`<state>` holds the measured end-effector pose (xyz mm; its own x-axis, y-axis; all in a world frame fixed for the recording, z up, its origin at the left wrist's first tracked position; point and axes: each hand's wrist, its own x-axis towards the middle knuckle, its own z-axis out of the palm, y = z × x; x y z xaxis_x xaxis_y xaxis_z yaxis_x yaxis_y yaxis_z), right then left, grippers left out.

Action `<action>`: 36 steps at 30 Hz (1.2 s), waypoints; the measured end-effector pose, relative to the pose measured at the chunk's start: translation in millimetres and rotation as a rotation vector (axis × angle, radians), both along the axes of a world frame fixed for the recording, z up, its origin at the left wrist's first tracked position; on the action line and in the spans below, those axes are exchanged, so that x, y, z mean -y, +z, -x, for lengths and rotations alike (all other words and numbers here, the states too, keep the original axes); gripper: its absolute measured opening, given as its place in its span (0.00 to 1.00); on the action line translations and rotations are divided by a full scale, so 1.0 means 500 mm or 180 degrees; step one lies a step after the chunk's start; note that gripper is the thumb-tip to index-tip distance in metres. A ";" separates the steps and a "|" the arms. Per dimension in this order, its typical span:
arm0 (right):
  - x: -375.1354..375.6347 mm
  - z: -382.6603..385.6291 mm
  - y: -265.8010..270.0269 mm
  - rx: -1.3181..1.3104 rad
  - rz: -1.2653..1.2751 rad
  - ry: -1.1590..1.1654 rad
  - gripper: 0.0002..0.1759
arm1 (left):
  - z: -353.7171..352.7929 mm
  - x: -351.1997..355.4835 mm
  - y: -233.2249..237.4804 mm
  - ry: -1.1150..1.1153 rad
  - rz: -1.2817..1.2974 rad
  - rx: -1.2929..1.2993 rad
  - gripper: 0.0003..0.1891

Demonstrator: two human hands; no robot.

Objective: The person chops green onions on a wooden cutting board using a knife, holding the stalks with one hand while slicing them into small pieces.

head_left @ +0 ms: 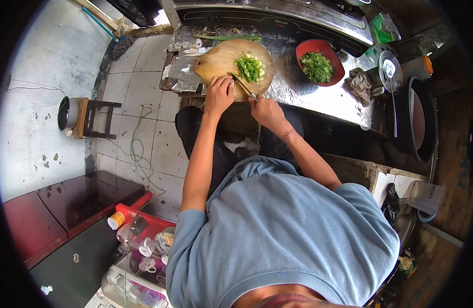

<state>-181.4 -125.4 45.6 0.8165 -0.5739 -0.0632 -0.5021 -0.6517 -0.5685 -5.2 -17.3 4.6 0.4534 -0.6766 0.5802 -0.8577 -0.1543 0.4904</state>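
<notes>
My right hand (268,111) grips a knife (245,88), its blade slanting across the near part of a round wooden cutting board (216,57). My left hand (219,95) rests at the board's near edge with fingers curled together beside the blade. A bit of dark green spring onion shows at those fingertips; the rest is hidden under them. Just beyond the knife lies a pile of chopped spring onion (250,68), pale and green. Behind the board is a long green spring onion stalk (228,38).
Right of the board stands a red bowl (339,64) of shredded greens. A crumpled cloth (358,86) and a strainer (390,69) lie farther right. The stove (277,21) borders the back. On the left floor are a wooden stool (95,118) and a green cable (139,149).
</notes>
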 end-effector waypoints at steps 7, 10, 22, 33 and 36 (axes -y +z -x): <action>0.038 -0.006 -0.005 -0.0111 -0.0249 0.0156 0.29 | -0.001 0.001 0.000 0.0006 0.0028 -0.0054 0.04; 0.045 -0.002 -0.008 0.0020 -0.0351 0.0212 0.29 | 0.001 0.000 0.003 0.0017 -0.0003 -0.0077 0.04; 0.040 0.013 -0.005 0.0277 -0.0242 0.0148 0.28 | 0.003 0.001 0.003 -0.0005 0.0101 -0.0076 0.03; 0.019 0.016 -0.023 0.0219 -0.0309 0.0242 0.26 | 0.006 0.001 -0.002 0.0077 0.0195 -0.0004 0.04; 0.000 0.020 -0.017 0.0048 -0.0090 0.0154 0.24 | 0.005 -0.001 0.000 0.0030 0.0170 -0.0047 0.04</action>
<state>-191.4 -125.4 37.1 0.8441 -0.5320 -0.0661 -0.4616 -0.6586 -0.5943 -7.5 -16.9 4.7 0.4685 -0.6405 0.6085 -0.8490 -0.1357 0.5107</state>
